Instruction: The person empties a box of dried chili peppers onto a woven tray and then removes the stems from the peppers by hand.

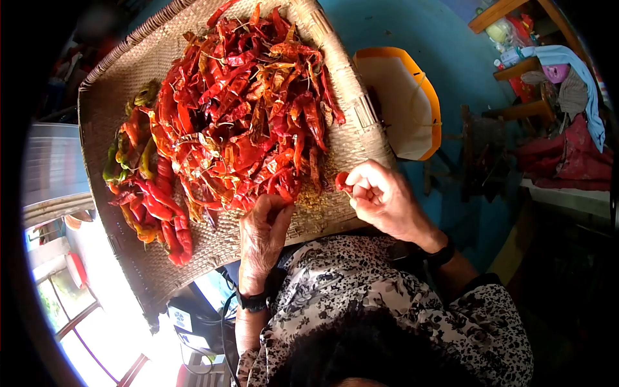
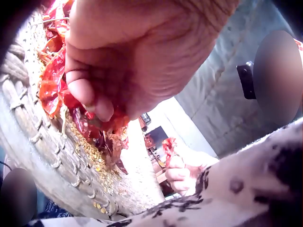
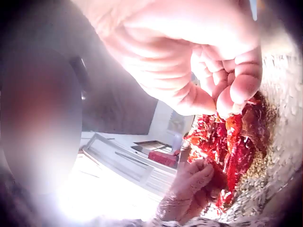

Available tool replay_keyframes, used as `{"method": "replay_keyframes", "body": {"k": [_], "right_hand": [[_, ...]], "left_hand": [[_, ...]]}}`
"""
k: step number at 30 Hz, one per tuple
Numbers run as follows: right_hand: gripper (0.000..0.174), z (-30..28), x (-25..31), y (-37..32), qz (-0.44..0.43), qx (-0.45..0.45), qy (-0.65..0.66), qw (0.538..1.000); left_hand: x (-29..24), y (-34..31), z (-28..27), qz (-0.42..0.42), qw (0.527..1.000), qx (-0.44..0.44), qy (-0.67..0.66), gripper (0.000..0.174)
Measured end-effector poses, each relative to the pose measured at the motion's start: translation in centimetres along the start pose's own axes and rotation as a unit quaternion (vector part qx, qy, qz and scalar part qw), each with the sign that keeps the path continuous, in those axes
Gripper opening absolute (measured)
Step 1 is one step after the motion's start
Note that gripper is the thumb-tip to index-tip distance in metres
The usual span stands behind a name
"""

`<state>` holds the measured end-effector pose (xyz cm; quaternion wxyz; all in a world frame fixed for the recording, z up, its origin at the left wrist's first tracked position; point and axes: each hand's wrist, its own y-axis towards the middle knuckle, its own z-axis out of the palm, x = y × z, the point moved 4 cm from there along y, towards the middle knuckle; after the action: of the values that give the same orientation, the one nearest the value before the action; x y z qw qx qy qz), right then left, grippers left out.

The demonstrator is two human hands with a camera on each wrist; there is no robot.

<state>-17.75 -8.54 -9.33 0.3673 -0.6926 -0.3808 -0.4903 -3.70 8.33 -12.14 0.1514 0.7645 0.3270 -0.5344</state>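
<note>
A large heap of dried red chillies [image 1: 238, 109] lies on a woven tray [image 1: 122, 77]. At the heap's near edge, the left hand [image 1: 261, 235] has its fingers curled round a red chilli [image 2: 116, 122], partly hidden by the fingers. To its right, the right hand [image 1: 387, 203] pinches a small red chilli [image 1: 342, 182] between thumb and fingertips, above the tray's right side. The left wrist view shows this right hand [image 2: 182, 177] apart from the left hand [image 2: 137, 61]. Yellow seeds [image 1: 309, 200] are scattered by the heap.
Fresher green and red chillies [image 1: 148, 206] lie at the tray's left side. Beyond its right edge stands an orange-rimmed container [image 1: 403, 106]. Cloths [image 1: 567, 155] and wooden furniture are at the far right. A dark cable [image 1: 224, 322] hangs below the tray.
</note>
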Motion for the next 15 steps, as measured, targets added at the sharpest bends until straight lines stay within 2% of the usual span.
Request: {"method": "replay_keyframes", "body": {"k": [1, 2, 4, 6, 7, 8, 10, 11, 12, 13, 15], "right_hand": [[0.024, -0.6, -0.2, 0.1, 0.004, 0.006, 0.037, 0.999], [0.027, -1.0, -0.6, 0.6, -0.014, 0.008, 0.131, 0.991], [0.026, -3.1, 0.0, 1.6, -0.017, -0.082, 0.202, 0.976], [0.023, -5.3, -1.0, 3.2, -0.110, -0.185, 0.308, 0.927], [0.026, -6.1, -1.2, 3.6, -0.074, -0.255, 0.341, 0.902], [0.028, -6.1, -1.3, 3.7, -0.050, -0.309, 0.318, 0.895], [0.026, -4.5, -0.9, 3.7, -0.118, -0.259, 0.208, 0.936], [0.021, -2.6, -0.6, 3.8, -0.161, -0.197, 0.173, 0.951], [0.016, -0.4, -1.1, 3.6, -0.151, -0.102, 0.099, 0.978], [0.011, 1.8, 0.1, 3.0, -0.158, -0.025, 0.074, 0.984], [0.011, 4.1, -0.3, 2.3, -0.150, -0.018, -0.001, 0.988]], "left_hand": [[-0.1, 0.0, 0.1, -0.001, 1.000, 0.002, 0.000, 0.008], [-0.1, 0.1, 0.1, 0.004, 1.000, 0.006, 0.003, 0.008], [-0.1, 0.1, 0.2, 0.009, 1.000, 0.009, 0.007, 0.008], [0.0, 0.0, 0.1, 0.021, 1.000, 0.010, 0.000, 0.009], [-0.1, 0.0, 0.1, 0.021, 1.000, 0.009, 0.001, 0.009], [-0.1, -0.1, 0.1, 0.016, 1.000, 0.010, -0.002, 0.009], [-0.1, -0.2, 0.1, 0.005, 1.000, 0.009, -0.004, 0.009], [-0.4, -0.1, 0.2, 0.017, 0.999, 0.011, -0.028, 0.009], [-0.7, 0.0, 0.3, 0.031, 0.998, 0.013, -0.052, 0.009], [-0.7, 0.1, 0.6, 0.033, 0.996, 0.011, -0.084, 0.009], [-0.9, 0.4, 0.8, 0.035, 0.996, 0.023, -0.083, 0.008]]}}
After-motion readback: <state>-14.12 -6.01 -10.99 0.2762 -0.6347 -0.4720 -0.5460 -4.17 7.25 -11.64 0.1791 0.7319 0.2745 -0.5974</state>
